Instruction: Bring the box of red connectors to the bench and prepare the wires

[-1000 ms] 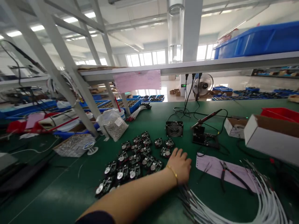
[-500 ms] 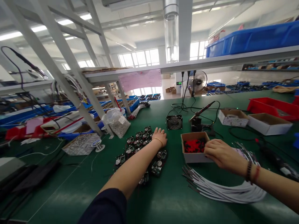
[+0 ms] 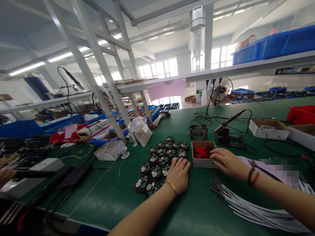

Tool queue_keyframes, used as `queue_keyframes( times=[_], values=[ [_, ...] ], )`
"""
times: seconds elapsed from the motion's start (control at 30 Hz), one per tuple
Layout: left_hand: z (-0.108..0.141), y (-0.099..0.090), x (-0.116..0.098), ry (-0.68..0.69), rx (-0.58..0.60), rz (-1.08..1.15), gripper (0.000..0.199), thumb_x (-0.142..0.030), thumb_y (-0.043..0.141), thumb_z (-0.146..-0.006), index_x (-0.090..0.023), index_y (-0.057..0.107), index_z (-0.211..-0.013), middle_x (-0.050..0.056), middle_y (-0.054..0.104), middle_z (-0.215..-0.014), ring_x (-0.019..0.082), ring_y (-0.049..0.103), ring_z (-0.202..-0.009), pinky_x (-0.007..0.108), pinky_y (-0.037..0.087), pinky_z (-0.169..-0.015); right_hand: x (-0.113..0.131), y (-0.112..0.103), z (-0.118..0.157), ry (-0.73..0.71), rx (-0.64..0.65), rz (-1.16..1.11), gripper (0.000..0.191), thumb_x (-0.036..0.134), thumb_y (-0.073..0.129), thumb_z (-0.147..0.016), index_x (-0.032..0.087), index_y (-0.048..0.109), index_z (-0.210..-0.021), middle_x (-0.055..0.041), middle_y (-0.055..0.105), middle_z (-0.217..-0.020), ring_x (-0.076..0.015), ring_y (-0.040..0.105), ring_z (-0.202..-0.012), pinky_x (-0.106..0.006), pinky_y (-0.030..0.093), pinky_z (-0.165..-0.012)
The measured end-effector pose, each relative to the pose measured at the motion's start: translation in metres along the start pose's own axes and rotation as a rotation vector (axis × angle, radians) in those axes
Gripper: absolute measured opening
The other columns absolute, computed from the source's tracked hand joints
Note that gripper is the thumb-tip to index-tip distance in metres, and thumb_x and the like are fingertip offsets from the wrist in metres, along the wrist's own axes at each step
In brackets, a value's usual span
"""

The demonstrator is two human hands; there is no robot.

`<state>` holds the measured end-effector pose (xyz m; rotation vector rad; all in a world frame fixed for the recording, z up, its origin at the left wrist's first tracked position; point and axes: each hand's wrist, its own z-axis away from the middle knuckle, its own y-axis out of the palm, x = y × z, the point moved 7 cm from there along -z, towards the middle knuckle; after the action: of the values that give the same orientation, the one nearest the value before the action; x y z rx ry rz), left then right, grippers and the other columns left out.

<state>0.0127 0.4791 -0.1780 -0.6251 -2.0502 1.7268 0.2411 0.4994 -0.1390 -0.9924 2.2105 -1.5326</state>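
Fingers spread, our left hand (image 3: 177,175) lies against black modules (image 3: 156,171) in from the tabletop's near edge. Our right hand (image 3: 230,164) curls at the rightmost rim of the box (image 3: 203,163); whether gripping, we cannot tell.

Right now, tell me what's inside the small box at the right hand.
Small red and black pieces show inside the box. The right hand, at its right edge, covers part of that side; whatever lies beneath the top pieces cannot be seen.
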Motion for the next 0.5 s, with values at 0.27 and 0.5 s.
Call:
queue_keyframes(
  times=[0.27, 0.5],
  values=[
    [0.002, -0.015, 0.041, 0.188, -0.025, 0.071, 0.051, -0.032, 0.053, -0.100, -0.026, 0.053, -0.151, 0.005, 0.054, -0.155, 0.027, 0.040, -0.149, 0.051, 0.020, -0.130, 0.010, -0.024, 0.055, 0.059, 0.053, -0.079, 0.029, 0.039, 0.049, -0.103, 0.026, 0.072, -0.112, -0.0124, 0.065, -0.130, -0.0341, 0.061, -0.121, -0.062, 0.052, -0.104],
    [0.028, -0.037, 0.033, 0.209, -0.040, 0.178, 0.033, -0.032, 0.047, -0.102, -0.018, 0.072, -0.118, 0.012, 0.066, -0.133, 0.026, 0.056, -0.132, 0.047, 0.034, -0.123, 0.031, -0.016, 0.092, 0.099, 0.082, -0.196, 0.027, 0.043, 0.052, -0.104, 0.031, 0.075, -0.112, -0.0077, 0.065, -0.133, -0.0288, 0.065, -0.120, -0.043, 0.058, -0.103]
  ],
)
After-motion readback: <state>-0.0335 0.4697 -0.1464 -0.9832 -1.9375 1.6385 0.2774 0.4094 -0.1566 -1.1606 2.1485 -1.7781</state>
